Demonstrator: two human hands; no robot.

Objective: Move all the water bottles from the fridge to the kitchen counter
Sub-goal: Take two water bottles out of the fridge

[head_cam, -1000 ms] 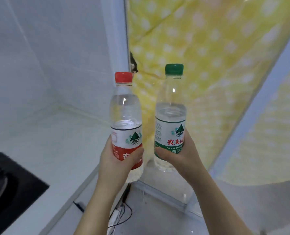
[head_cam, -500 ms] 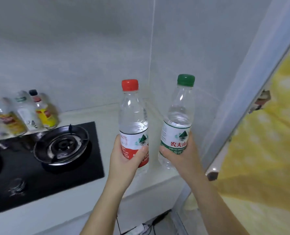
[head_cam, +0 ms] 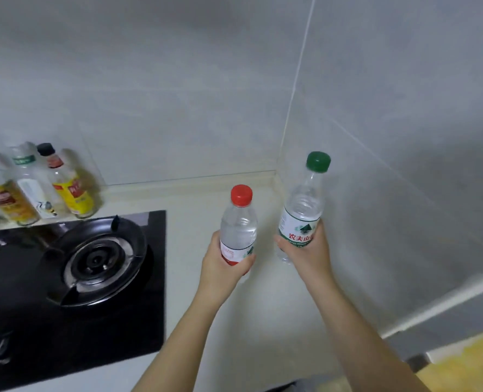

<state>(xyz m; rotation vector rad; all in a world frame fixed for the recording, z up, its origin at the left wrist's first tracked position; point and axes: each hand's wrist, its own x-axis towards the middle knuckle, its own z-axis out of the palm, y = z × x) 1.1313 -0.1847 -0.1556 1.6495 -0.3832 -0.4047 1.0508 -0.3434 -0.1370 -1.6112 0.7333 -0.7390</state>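
Red-capped bottle (head_cam: 238, 230), label half behind grip (head_cam: 220, 267)

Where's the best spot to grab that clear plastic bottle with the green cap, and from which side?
Wrap round the labelled middle of the green-capped clear plastic bottle, from the near side, as the right hand does. It is roughly upright, its round body is straight-sided there, and the tiled wall lies beyond.

Clear plastic bottle with red cap (head_cam: 238, 232), red-white label. Clear plastic bottle with green cap (head_cam: 303, 208), green-white label, red characters. Black glass hob (head_cam: 99, 329).
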